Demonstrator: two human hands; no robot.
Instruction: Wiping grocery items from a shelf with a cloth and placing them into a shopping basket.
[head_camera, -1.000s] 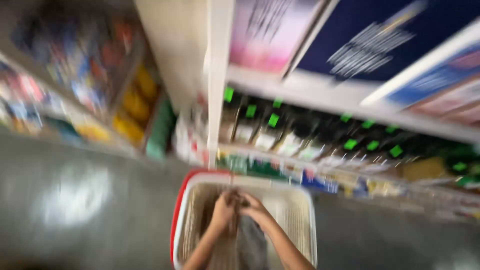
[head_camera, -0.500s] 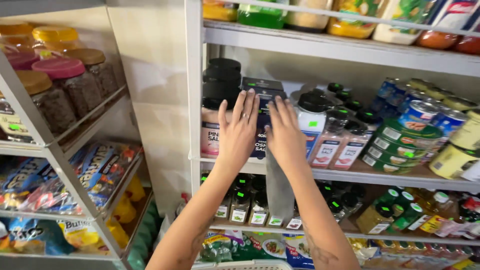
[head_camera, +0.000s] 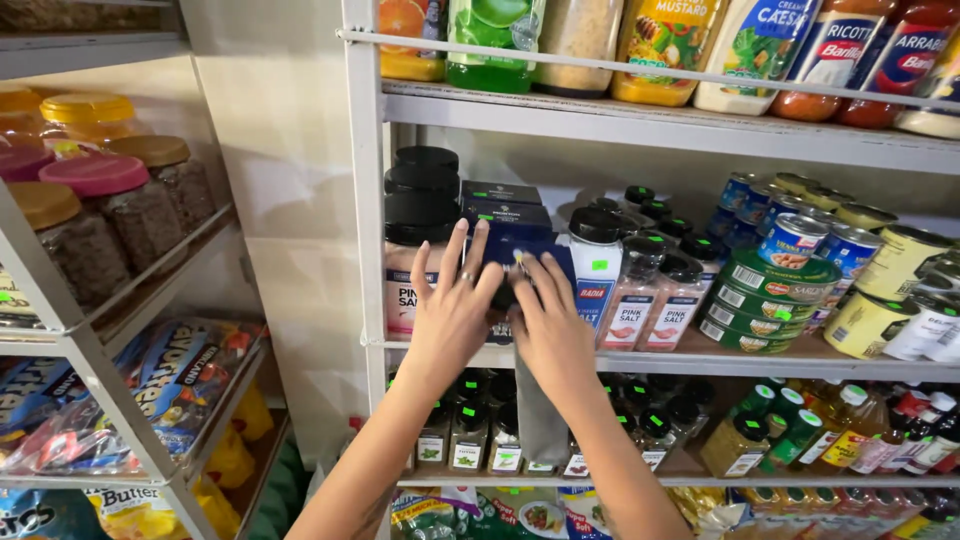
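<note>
My left hand (head_camera: 452, 312) and my right hand (head_camera: 552, 328) reach up to the middle shelf (head_camera: 720, 362) and hold a dark blue box (head_camera: 528, 250) between them, fingers spread over its front. Behind it lie two more dark boxes (head_camera: 503, 203), stacked. A grey cloth (head_camera: 540, 425) hangs down from under my right palm. Tall jars with black lids (head_camera: 424, 192) stand just left of the box, and shakers of pink salt (head_camera: 632, 300) just right of it.
Round tins (head_camera: 775, 292) and cans (head_camera: 795, 238) fill the shelf's right side. Sauce and dressing bottles (head_camera: 660, 40) stand on the shelf above, small spice bottles (head_camera: 470, 432) on the one below. A rack at left holds lidded jars (head_camera: 120, 205) and snack bags (head_camera: 150, 380).
A second ago my hands were low over a red-rimmed basket. They rose to the shelf and now sit closer together on the dark blue box.
</note>
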